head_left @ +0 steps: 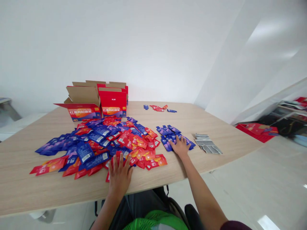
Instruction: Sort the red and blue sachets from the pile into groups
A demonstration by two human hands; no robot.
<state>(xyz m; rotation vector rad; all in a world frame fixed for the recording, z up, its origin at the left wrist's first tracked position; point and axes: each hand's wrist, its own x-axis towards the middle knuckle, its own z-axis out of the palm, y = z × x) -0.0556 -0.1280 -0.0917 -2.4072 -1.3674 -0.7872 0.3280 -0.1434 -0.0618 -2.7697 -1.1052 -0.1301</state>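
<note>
My left hand (119, 175) lies with fingers stretched over a red sachet at the near edge of a large mixed pile. Red sachets (155, 161) and blue sachets (85, 152) overlap in that pile, some showing barcodes. To the right, my right hand (181, 147) rests with fingers spread on a small group of blue sachets (166, 142) set out in rows. The palms hide parts of the sachets beneath them. Right of that group lies a fanned stack of striped grey strips (206, 143).
Red open-topped cartons (113, 103) stand behind the pile, their brown flaps up. A few loose red sachets (158, 108) and blue ones lie far back on the wooden table (230, 134). Beyond its right edge, a red box (257, 130) sits lower down.
</note>
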